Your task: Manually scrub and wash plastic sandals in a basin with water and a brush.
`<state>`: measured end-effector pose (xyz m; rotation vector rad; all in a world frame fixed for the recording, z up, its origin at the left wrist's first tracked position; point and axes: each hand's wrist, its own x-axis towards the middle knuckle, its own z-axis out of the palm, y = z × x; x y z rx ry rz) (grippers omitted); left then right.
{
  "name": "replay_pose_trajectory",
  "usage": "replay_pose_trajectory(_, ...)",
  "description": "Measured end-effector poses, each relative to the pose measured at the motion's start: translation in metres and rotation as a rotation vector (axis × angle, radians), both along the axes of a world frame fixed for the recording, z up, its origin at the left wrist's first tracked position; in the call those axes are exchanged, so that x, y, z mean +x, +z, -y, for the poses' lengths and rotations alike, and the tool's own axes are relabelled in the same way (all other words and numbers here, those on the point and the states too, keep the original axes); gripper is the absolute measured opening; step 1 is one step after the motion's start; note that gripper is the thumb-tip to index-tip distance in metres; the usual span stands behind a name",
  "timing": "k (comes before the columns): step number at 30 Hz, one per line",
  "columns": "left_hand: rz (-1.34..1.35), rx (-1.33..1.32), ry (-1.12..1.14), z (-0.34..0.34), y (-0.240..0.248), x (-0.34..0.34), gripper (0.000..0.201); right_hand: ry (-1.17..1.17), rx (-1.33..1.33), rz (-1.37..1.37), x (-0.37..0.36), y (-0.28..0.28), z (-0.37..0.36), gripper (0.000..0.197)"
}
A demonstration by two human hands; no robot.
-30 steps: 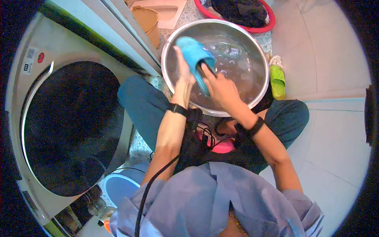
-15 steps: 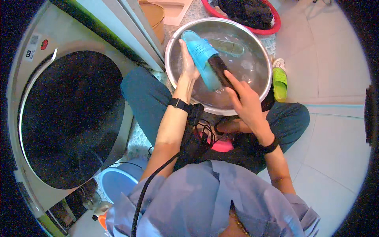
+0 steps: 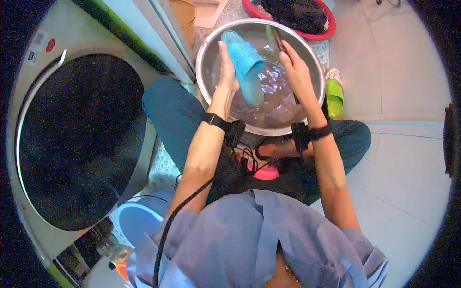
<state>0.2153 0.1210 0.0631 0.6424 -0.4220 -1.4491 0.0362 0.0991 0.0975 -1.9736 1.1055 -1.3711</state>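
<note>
My left hand (image 3: 227, 72) is closed along the left edge of a light-blue slipper (image 3: 245, 57), holding it tilted over the wide metal basin (image 3: 202, 72). Murky, rippled water (image 3: 278, 108) fills the basin below it. At the basin's far side, my right hand (image 3: 297, 69) grips a dark brown scrubbing brush (image 3: 277, 38), seen nearly edge-on and blurred. A pale green strip shows beside the brush; I cannot tell whether it is bristles. The brush is apart from the slipper.
A red tub (image 3: 326, 31) of dark cloth stands beyond the basin. Right of the basin lies a green slipper (image 3: 334, 98). A large dark round opening (image 3: 81, 144) is at left, a blue bucket (image 3: 139, 223) at lower left. A black cable (image 3: 185, 211) runs past my left arm.
My right hand has drawn the brush out of the blue slipper and moved it up to the basin's far side. The second slipper that lay in the water no longer shows clearly.
</note>
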Motion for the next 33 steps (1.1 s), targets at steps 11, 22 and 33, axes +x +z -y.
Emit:
replay_pose_trajectory(11, 0.067, 0.050, 0.130, -0.007, -0.004, -0.015, 0.053, 0.202, 0.883, 0.467, 0.013, -0.011, -0.057, 0.028)
replay_pose_trajectory(22, 0.183, 0.028, 0.187, -0.010, 0.004, -0.019, 0.061, 0.433, 1.473, 1.201, -0.015, -0.057, -0.004, 0.014)
replay_pose_trajectory(33, 0.321, 0.049, -0.262, -0.017, -0.012, -0.023, 0.053, 0.700, 1.556, 1.380, -0.027, -0.063, 0.000, 0.014)
